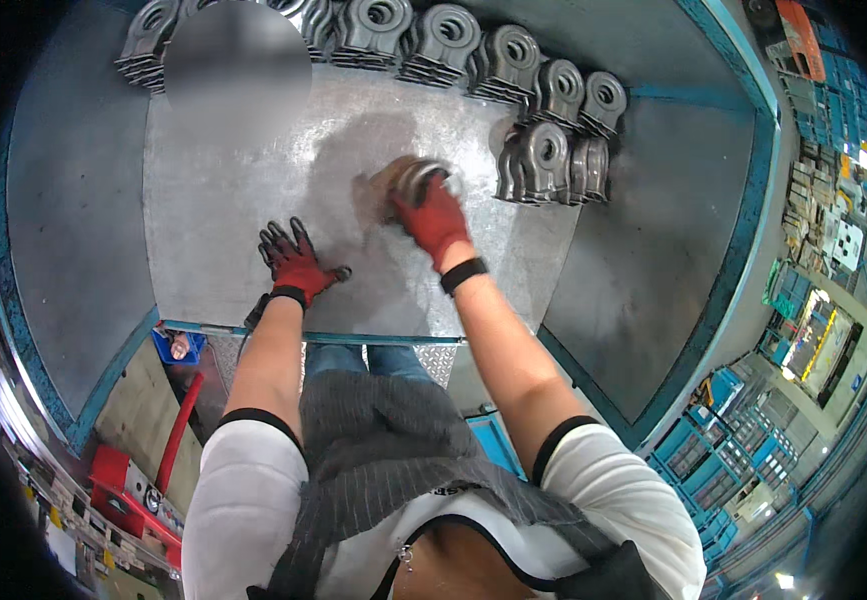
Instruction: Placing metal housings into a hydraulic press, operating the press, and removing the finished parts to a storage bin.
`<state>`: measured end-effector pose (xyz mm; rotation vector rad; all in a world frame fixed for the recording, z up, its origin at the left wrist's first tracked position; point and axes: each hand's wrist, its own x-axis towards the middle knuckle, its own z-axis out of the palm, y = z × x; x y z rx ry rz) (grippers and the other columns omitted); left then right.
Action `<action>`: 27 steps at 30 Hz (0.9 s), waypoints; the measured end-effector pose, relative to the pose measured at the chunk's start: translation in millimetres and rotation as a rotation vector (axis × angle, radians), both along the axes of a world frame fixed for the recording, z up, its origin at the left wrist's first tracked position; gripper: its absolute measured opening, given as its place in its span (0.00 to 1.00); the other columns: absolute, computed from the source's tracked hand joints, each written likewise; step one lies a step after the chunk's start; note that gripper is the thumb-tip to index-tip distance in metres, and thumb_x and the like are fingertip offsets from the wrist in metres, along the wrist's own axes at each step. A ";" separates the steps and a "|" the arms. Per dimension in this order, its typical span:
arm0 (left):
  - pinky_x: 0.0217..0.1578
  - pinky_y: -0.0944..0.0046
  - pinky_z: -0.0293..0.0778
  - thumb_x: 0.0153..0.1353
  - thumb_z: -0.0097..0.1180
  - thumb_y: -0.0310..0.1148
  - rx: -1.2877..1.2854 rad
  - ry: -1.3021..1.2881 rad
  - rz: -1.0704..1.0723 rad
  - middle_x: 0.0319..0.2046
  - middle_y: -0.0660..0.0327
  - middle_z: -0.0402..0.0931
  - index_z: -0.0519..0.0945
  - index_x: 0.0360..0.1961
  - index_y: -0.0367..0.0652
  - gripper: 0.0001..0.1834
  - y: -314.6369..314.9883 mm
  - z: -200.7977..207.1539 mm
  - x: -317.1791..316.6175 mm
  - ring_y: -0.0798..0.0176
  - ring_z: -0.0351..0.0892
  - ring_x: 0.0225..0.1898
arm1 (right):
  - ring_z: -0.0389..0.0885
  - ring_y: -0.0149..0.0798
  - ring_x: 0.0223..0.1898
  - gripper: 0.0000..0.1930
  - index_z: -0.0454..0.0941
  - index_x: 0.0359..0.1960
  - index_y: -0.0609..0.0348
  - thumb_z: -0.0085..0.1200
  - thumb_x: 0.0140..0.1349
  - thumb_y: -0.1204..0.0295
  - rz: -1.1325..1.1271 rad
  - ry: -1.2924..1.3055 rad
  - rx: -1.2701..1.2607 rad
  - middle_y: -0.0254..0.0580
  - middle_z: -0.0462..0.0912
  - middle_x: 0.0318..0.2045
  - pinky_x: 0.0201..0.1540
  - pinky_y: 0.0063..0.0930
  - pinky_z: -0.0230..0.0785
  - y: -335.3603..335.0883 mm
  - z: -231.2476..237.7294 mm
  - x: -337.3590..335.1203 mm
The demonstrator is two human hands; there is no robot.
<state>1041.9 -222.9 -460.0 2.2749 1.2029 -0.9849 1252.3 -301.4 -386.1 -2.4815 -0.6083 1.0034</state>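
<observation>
My right hand (pixel 433 215), in a red glove with dark fingertips, is closed on a grey stamped metal bracket (pixel 415 178). Motion smears the bracket, so I cannot tell whether it is a single piece or more. To the left, my left hand (pixel 298 262) wears a matching glove, its fingers spread and nothing in them. It is over the near part of the bare metal table (pixel 223 200); whether it touches the surface I cannot tell. Stacks of similar brackets with round holes, such as this stack (pixel 445 45), line the far edge. Another short stack (pixel 545 160) stands to the right.
Grey panels with blue frames, a left panel (pixel 83 180) and a right panel (pixel 653 260), flank the table. A blue rail (pixel 383 339) runs along its near edge. Low left are a blue bin (pixel 181 345) and a red machine (pixel 128 495). Blue racks (pixel 723 450) stand beyond, right.
</observation>
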 end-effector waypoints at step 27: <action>0.42 0.73 0.67 0.59 0.49 0.28 -0.902 -1.110 1.645 0.44 0.65 0.71 0.69 0.53 0.40 0.19 -112.0 -89.2 -87.2 0.72 0.71 0.41 | 0.71 0.54 0.45 0.22 0.75 0.43 0.60 0.54 0.54 0.56 -0.174 -0.445 0.038 0.58 0.68 0.47 0.49 0.37 0.63 -110.2 -20.0 82.8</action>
